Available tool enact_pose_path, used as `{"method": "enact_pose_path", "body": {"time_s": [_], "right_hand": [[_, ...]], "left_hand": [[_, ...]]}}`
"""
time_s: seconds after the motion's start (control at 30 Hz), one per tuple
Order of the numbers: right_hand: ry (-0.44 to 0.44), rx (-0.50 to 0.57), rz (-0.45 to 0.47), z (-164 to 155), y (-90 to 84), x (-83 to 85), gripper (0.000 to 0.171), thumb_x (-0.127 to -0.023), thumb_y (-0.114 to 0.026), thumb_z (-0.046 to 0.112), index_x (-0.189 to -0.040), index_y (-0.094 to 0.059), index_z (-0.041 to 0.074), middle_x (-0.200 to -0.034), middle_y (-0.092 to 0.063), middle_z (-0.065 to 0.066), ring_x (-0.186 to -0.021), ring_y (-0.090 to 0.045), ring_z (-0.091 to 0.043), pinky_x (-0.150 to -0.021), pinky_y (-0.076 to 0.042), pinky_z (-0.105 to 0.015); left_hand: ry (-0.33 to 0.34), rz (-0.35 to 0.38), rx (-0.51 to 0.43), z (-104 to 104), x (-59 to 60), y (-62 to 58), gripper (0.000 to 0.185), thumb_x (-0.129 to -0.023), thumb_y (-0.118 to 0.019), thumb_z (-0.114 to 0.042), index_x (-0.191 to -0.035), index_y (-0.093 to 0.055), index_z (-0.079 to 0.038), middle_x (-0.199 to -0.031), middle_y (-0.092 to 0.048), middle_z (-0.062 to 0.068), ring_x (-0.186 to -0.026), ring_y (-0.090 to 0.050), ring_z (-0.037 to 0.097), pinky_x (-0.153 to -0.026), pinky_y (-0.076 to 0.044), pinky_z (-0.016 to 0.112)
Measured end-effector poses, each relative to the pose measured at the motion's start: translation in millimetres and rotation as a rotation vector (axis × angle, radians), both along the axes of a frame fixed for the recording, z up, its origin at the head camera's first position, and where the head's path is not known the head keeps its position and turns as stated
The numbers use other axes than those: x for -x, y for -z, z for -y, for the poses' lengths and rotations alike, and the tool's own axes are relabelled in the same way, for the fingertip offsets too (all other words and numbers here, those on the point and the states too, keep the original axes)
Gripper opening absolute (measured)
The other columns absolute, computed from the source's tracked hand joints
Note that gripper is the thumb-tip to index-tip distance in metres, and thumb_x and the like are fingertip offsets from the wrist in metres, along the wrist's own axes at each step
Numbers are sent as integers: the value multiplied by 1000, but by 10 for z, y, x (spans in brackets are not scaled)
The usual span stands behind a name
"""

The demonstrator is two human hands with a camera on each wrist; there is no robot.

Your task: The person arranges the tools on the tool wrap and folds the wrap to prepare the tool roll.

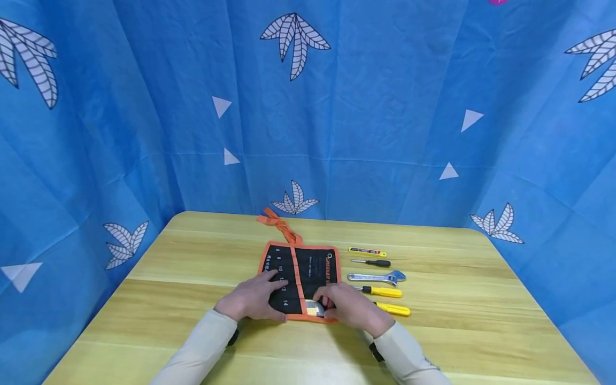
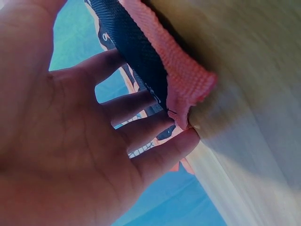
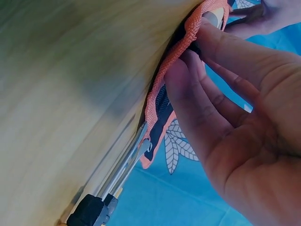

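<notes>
A black tool roll with orange trim (image 1: 315, 270) lies spread out, with size numbers printed down its left panel. My left hand (image 1: 257, 297) rests on that panel with fingers spread, the thumb by the near edge. In the left wrist view, the fingers of my left hand (image 2: 80, 113) reach over the roll's orange border. My right hand (image 1: 351, 307) has its fingers curled at the near right corner, pinching a small rounded silver-and-cream tape measure (image 1: 314, 308). The right wrist view shows the thumb of my right hand (image 3: 263, 117) against it; fingers hide part of it.
Right of the roll lie a yellow utility knife (image 1: 367, 252), a small black screwdriver (image 1: 377, 263), an adjustable wrench (image 1: 377, 277) and two yellow-handled screwdrivers (image 1: 385, 292). Orange ties (image 1: 284, 227) trail from the roll's far edge. A blue curtain (image 1: 385, 107) hangs behind the wooden table (image 1: 447, 342).
</notes>
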State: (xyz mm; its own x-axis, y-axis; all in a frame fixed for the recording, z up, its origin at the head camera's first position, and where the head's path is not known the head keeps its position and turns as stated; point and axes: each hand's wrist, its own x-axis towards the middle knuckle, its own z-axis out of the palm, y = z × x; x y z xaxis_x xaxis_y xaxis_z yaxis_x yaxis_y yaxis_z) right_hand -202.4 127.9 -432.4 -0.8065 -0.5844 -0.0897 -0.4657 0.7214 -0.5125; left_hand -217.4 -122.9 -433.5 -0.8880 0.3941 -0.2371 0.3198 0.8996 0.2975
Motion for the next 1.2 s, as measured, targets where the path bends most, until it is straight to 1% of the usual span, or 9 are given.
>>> {"method": "enact_pose_path", "body": {"time_s": [0.27, 0.57, 0.77, 0.97, 1.2], "right_hand": [[22, -10, -3, -5, 11, 6, 29, -88, -78, 3, -116, -75, 12, -81, -63, 8, -72, -55, -6, -67, -50, -22], [-9, -13, -8, -9, 2, 3, 32, -89, -77, 3, -121, -72, 10, -82, -64, 7, -73, -56, -7, -67, -51, -22], [-21, 11, -9, -29, -20, -10, 34, -89, -77, 3, -122, -71, 8, -84, -64, 7, -74, -55, -5, -68, -52, -23], [-17, -1, -32, -70, -26, -8, 30, -90, -77, 6, -120, -72, 9, -84, -63, 10, -75, -54, -3, -70, -52, -22], [-26, 8, -74, -168, -32, -47, 29, -90, -77, 4, -118, -72, 7, -83, -64, 9, -75, -56, -4, -71, -53, -24]], "left_hand": [[9, -9, -6, 11, -2, 0, 84, -76, -86, -53, -148, -57, -21, -161, -38, 14, -147, -38, 38, -114, -40, 57], [8, 3, -6, 19, 8, 18, 85, -76, -85, -56, -149, -55, -23, -162, -37, 13, -148, -37, 37, -115, -39, 58], [9, 5, -5, 11, 11, 25, 86, -76, -85, -56, -149, -55, -23, -163, -37, 13, -149, -36, 37, -114, -39, 58], [8, 4, -5, 7, 11, 28, 86, -75, -86, -56, -149, -55, -23, -163, -36, 13, -149, -36, 37, -114, -39, 58], [12, 4, -1, 20, 4, 16, 85, -76, -85, -56, -149, -55, -23, -163, -36, 13, -149, -36, 37, -115, -38, 59]]}}
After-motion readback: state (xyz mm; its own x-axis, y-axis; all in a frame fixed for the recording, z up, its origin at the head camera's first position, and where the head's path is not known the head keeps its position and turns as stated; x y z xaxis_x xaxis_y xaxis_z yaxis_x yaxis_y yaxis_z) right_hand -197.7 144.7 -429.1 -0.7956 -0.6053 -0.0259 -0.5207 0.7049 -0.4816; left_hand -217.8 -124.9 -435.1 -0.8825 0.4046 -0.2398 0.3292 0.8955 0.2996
